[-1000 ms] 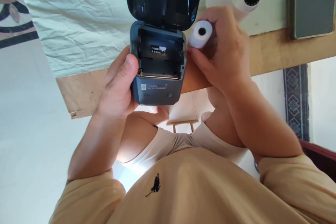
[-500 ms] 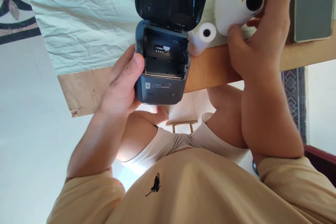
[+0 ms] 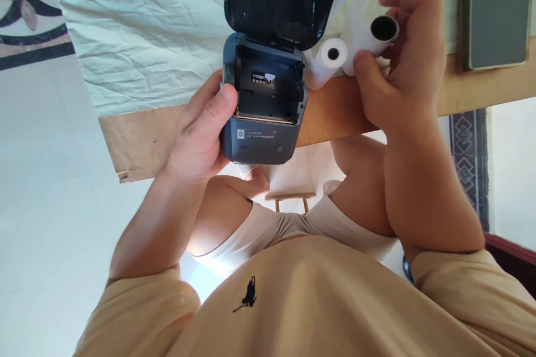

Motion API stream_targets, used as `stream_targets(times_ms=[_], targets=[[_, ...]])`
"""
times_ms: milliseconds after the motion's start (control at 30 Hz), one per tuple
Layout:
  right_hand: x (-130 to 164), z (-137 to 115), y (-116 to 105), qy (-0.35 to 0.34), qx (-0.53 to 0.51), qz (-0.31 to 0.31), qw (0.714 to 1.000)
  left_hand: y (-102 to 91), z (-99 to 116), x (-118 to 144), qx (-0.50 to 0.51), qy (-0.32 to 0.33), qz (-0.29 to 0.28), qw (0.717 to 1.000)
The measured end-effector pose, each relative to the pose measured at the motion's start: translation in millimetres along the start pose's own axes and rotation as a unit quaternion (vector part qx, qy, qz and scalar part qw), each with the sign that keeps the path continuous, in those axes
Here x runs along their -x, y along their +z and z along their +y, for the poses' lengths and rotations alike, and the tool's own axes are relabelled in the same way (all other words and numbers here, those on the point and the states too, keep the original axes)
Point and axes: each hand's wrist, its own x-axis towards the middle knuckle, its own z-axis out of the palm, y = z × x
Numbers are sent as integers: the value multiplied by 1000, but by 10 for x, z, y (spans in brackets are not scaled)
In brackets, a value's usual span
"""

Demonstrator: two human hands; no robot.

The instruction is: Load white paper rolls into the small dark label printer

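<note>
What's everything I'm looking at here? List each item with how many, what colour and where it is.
small printer: 1, dark grey-blue, lid open, paper bay empty, at the table's near edge
paper roll with dark core: 1, white, right of the printer
smaller paper roll: 1, white, lying on the table between the printer and the held roll
cloth: 1, pale, creased, over the table
table: 1, brown wood, across the middle
flat slab: 1, dark grey, far right
left hand: 1, grips the printer's left side
right hand: 1, holds the dark-core roll
shirt: 1, tan, bottom
</note>
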Motion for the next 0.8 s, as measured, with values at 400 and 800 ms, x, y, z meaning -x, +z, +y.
stream_targets(times_ms=[400,800], targets=[[-28,85,-26,16,68,-9,997,21,-8,2,-13,0,3,1000],[5,63,-18,-32,61,20,997,0,-18,1,4,-7,-3,1000]])
